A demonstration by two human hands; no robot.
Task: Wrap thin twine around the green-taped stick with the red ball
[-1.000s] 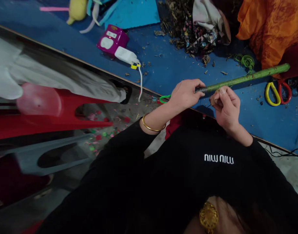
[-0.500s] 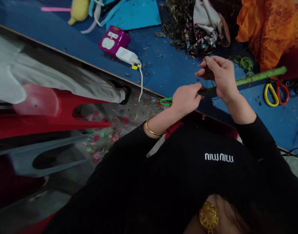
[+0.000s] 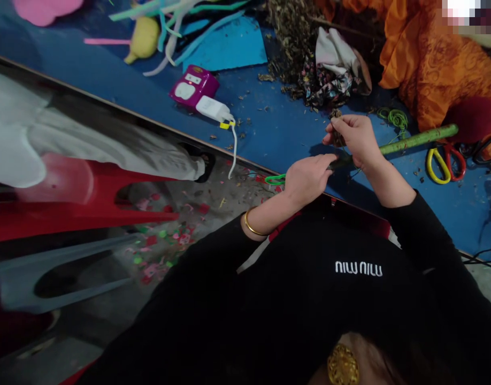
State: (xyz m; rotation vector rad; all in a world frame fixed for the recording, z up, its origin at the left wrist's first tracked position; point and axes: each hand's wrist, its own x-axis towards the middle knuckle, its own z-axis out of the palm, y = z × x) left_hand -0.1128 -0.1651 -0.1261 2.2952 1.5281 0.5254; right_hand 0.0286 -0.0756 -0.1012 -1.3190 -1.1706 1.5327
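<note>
My left hand [image 3: 307, 179], with a gold bangle at its wrist, is closed around the dark end of a green stick [image 3: 420, 140] at the table's near edge. A bright green loop [image 3: 273, 180] pokes out beside that hand; whether it is thread or part of a tool I cannot tell. My right hand [image 3: 360, 136] pinches a clump of brown dried leaves [image 3: 336, 135] just above the stick. Beyond it, the stick runs to the right, ending near a dark red round thing [image 3: 472, 118]. Thin green thread shows below my right fingers.
On the blue table [image 3: 277, 125] lie a pile of dried leaves [image 3: 288, 32], a patterned cloth [image 3: 329, 80], orange fabric [image 3: 434, 69], green string [image 3: 396, 118], scissors with yellow and red handles [image 3: 438, 167], and a purple power socket [image 3: 195, 85]. A red stool [image 3: 89, 200] stands left; a person's leg is behind.
The view has shifted, so the table's things appear lower. My left hand keeps its hold on the stick; my right hand still pinches the dried leaves, its fingers slightly turned.
</note>
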